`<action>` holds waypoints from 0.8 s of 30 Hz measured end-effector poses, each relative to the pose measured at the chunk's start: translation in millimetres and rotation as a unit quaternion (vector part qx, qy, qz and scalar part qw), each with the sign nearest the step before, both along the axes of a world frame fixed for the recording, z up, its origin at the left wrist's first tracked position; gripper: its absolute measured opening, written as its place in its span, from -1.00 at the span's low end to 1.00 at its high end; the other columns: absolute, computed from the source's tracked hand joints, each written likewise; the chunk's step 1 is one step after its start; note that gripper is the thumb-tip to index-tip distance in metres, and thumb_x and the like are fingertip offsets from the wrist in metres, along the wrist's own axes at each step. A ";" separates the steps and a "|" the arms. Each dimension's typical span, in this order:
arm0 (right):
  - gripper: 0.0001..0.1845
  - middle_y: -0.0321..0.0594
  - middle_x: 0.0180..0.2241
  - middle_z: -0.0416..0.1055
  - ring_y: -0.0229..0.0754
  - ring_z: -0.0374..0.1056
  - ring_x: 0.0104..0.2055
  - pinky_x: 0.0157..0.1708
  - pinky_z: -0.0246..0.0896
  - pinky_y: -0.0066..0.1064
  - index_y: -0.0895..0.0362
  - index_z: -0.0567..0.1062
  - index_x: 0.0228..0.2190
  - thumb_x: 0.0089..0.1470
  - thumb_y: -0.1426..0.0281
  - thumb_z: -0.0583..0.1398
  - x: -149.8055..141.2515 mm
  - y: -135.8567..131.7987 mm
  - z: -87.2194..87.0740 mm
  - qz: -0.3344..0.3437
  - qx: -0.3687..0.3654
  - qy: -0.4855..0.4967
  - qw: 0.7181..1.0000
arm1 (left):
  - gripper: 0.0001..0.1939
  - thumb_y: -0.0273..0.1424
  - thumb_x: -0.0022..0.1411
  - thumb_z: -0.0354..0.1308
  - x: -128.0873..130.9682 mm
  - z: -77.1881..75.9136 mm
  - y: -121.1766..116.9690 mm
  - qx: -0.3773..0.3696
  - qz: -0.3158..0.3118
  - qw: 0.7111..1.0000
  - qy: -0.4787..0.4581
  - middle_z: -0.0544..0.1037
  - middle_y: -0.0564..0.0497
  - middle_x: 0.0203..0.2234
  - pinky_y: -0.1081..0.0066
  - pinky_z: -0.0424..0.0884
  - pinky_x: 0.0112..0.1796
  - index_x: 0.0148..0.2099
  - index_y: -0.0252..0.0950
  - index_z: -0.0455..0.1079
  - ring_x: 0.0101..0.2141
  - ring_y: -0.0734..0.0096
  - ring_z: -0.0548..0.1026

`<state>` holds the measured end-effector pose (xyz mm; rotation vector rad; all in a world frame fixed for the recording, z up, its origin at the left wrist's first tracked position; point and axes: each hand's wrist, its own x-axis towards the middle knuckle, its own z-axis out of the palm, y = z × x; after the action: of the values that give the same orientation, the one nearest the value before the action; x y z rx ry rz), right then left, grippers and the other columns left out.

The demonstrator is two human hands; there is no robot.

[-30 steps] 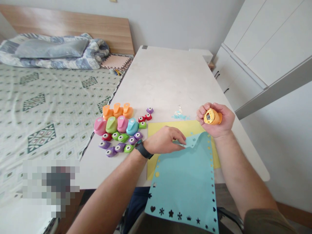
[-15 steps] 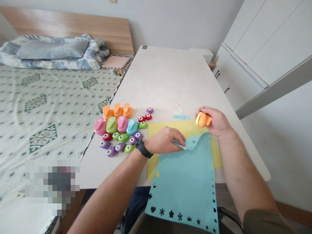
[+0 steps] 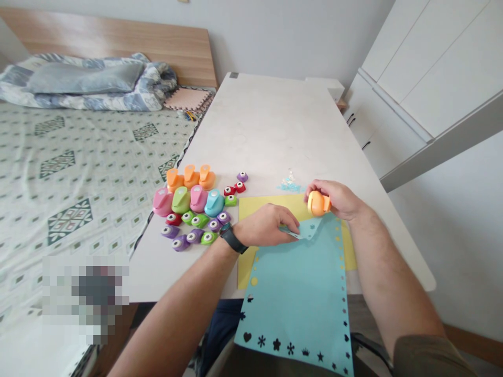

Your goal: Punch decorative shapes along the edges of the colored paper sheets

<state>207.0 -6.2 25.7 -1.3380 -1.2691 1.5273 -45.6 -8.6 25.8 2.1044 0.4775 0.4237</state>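
Note:
My left hand (image 3: 273, 225) is closed on the far left edge of a light blue sheet of paper (image 3: 298, 288), lifting and curling that end. Shapes such as a heart, stars and a crown are punched along the sheet's near and side edges, and its near end hangs over the table edge. In my right hand (image 3: 334, 199) is an orange craft punch (image 3: 318, 203), held close to the curled far edge of the sheet. Whether the paper sits in its slot I cannot tell. Beneath the blue paper lies a yellow sheet (image 3: 271, 204).
To the left stand several craft punches: orange ones (image 3: 191, 178), larger pink, green and blue ones (image 3: 214, 203), and small purple, red and green ones (image 3: 194, 236). Blue and white paper cutouts (image 3: 290, 183) are heaped beyond the yellow sheet on the white table (image 3: 275, 125). A bed (image 3: 98, 157) adjoins the left side.
My right hand has moved left and slightly nearer with the orange craft punch, bringing it to the curled edge of the blue paper. My left hand has stayed in place.

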 end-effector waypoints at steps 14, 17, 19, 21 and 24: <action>-0.69 -0.23 -0.49 0.44 -0.19 0.32 -0.44 -0.42 0.27 -0.37 0.11 0.52 -0.50 0.07 0.13 0.22 3.5 12.0 -1.0 -0.166 0.024 0.077 0.983 | -0.86 -0.38 0.20 0.34 0.0 -4.2 0.3 0.010 0.010 1.000 -0.010 0.69 -0.08 -0.19 0.41 0.49 -0.07 -0.20 -0.29 0.68 -0.18 0.32 0.63; -0.80 -0.29 -0.51 0.37 -0.22 0.29 -0.44 -0.49 0.24 -0.42 0.10 0.48 -0.52 -0.04 0.23 0.27 8.7 19.3 -9.0 -0.262 0.035 0.061 0.962 | -0.85 -0.37 0.22 0.33 0.3 -4.7 0.8 0.012 0.015 1.000 -0.011 0.69 -0.07 -0.21 0.41 0.48 -0.10 -0.20 -0.30 0.67 -0.20 0.33 0.63; -0.83 -0.31 -0.50 0.36 -0.20 0.31 -0.42 -0.53 0.23 -0.41 0.09 0.47 -0.50 -0.10 0.27 0.29 12.1 22.6 -14.2 -0.303 0.052 0.044 0.951 | -0.85 -0.36 0.23 0.32 0.4 -4.6 1.0 0.011 0.017 1.000 -0.010 0.69 -0.07 -0.22 0.41 0.48 -0.11 -0.20 -0.30 0.67 -0.21 0.34 0.62; -0.83 -0.29 -0.49 0.38 -0.16 0.34 -0.39 -0.53 0.24 -0.40 0.09 0.46 -0.48 -0.12 0.28 0.29 15.0 24.4 -19.5 -0.306 0.074 0.020 0.949 | -0.85 -0.36 0.23 0.32 0.4 -4.0 0.9 0.009 0.017 1.000 -0.009 0.69 -0.07 -0.22 0.42 0.47 -0.12 -0.20 -0.31 0.67 -0.22 0.34 0.62; -0.83 -0.25 -0.47 0.41 -0.16 0.36 -0.36 -0.46 0.28 -0.38 0.11 0.43 -0.48 -0.12 0.29 0.28 18.7 26.3 -26.9 -0.287 0.096 -0.029 0.953 | -0.85 -0.36 0.24 0.30 0.3 -3.3 0.6 0.010 0.019 1.000 -0.005 0.69 -0.06 -0.23 0.43 0.46 -0.15 -0.20 -0.30 0.67 -0.23 0.35 0.61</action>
<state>225.6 20.1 -1.2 -1.4638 -0.9167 0.9417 -45.3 -8.0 22.6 2.1132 0.5106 0.4634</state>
